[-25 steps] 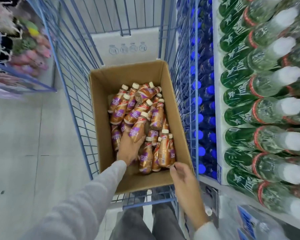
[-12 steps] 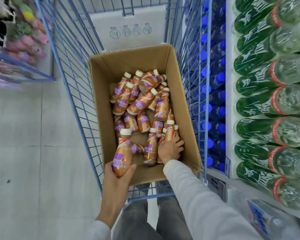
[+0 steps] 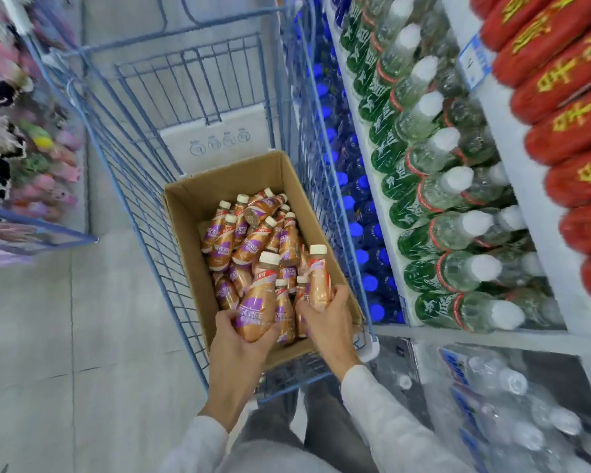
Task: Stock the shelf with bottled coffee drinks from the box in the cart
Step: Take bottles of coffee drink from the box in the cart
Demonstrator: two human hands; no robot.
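Both hands closed on one coffee bottle each above the box (image 3: 185,213) in the cart (image 3: 144,186): left hand (image 3: 239,349) wraps bottle (image 3: 256,302), right hand (image 3: 325,319) grips bottle (image 3: 318,281). Caps point away, long axes near upright. Shelf (image 3: 526,213) lies rightward, right hand nearer.

2 pale grey long sleeves (image 3: 382,414) – cuffs at wrists; dark grey trousers (image 3: 277,425) below – hands bare.
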